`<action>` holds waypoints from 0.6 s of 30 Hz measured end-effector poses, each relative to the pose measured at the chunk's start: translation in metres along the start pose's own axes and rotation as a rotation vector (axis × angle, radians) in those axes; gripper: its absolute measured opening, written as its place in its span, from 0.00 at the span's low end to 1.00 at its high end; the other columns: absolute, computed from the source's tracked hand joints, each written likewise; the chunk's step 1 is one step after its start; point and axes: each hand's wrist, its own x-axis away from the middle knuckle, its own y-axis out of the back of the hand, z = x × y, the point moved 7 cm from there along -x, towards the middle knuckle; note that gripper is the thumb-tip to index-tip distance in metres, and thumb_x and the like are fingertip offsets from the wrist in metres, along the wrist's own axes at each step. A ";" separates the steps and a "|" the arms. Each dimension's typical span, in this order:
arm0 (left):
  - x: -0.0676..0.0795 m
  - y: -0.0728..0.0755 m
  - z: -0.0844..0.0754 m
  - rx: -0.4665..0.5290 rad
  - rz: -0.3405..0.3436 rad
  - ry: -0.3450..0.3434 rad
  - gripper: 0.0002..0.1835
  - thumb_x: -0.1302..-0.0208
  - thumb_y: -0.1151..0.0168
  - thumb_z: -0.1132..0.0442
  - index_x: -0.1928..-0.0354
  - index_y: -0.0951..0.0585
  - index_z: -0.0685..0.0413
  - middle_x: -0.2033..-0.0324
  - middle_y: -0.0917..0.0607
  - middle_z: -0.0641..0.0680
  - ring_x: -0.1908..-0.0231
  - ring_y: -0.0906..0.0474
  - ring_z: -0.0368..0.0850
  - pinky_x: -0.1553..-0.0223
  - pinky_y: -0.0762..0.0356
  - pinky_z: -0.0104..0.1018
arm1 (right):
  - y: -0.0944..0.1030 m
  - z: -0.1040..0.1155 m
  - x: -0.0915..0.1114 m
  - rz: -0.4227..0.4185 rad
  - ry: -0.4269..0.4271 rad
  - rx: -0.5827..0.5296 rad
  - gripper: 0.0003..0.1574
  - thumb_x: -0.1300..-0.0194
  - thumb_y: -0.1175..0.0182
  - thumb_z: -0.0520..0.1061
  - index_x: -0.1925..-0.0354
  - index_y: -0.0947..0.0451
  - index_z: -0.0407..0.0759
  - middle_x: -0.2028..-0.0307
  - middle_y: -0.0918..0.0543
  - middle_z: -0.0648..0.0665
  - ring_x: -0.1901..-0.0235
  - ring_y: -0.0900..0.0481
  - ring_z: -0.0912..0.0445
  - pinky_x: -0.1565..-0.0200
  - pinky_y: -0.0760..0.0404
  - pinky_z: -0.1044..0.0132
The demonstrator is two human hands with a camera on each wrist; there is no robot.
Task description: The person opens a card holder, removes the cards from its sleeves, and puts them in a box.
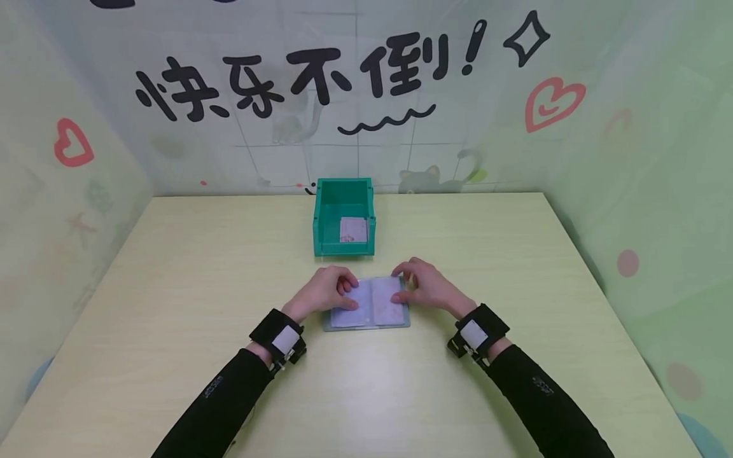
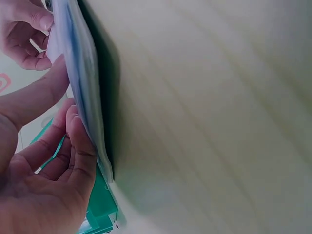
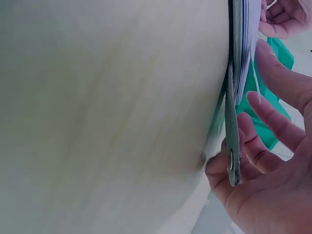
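A small card album [image 1: 379, 304] lies open on the table, pale lilac pages showing in clear sleeves. My left hand [image 1: 329, 289] holds its left half. In the left wrist view the thumb presses the page while curled fingers [image 2: 80, 141] meet the album's far edge. At the right half, my right hand [image 1: 426, 286] pinches a thin page [image 3: 254, 70] between thumb and index finger. Its other fingers sit around the grey-green cover flap [image 3: 232, 131], which carries a round snap button. Several page edges are stacked beside that flap in the right wrist view.
Just beyond the album stands a green open bin [image 1: 343, 249] with a pinkish card [image 1: 353, 229] inside. The pale wooden table [image 1: 229, 254] meets printed fabric walls [image 1: 630, 159] at the back and sides. Each wrist wears a black strap with a camera.
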 end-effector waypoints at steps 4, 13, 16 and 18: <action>0.002 0.000 0.001 0.016 0.009 0.004 0.19 0.46 0.23 0.65 0.53 0.18 0.60 0.65 0.20 0.54 0.63 0.27 0.45 0.59 0.28 0.31 | 0.001 -0.001 -0.001 -0.013 -0.034 -0.091 0.16 0.36 0.31 0.49 0.57 0.20 0.40 0.64 0.22 0.44 0.63 0.28 0.53 0.61 0.30 0.65; 0.004 0.000 0.007 0.051 0.013 -0.012 0.12 0.39 0.29 0.67 0.54 0.17 0.60 0.65 0.19 0.55 0.63 0.26 0.45 0.58 0.27 0.31 | -0.002 0.009 -0.003 0.073 -0.070 -0.209 0.21 0.25 0.44 0.53 0.57 0.13 0.40 0.70 0.24 0.47 0.65 0.28 0.54 0.63 0.32 0.65; 0.004 0.001 0.008 0.055 0.007 -0.035 0.09 0.35 0.34 0.68 0.54 0.16 0.60 0.65 0.18 0.55 0.64 0.26 0.44 0.59 0.27 0.31 | -0.001 0.016 -0.004 0.083 -0.042 -0.210 0.16 0.29 0.41 0.46 0.65 0.14 0.37 0.75 0.25 0.50 0.70 0.29 0.57 0.65 0.33 0.67; 0.003 0.002 0.009 0.063 0.006 -0.047 0.08 0.34 0.36 0.69 0.54 0.16 0.61 0.66 0.18 0.55 0.64 0.26 0.44 0.60 0.27 0.31 | -0.001 0.020 -0.004 0.083 -0.039 -0.208 0.13 0.32 0.40 0.43 0.69 0.16 0.36 0.78 0.25 0.51 0.72 0.30 0.58 0.67 0.33 0.68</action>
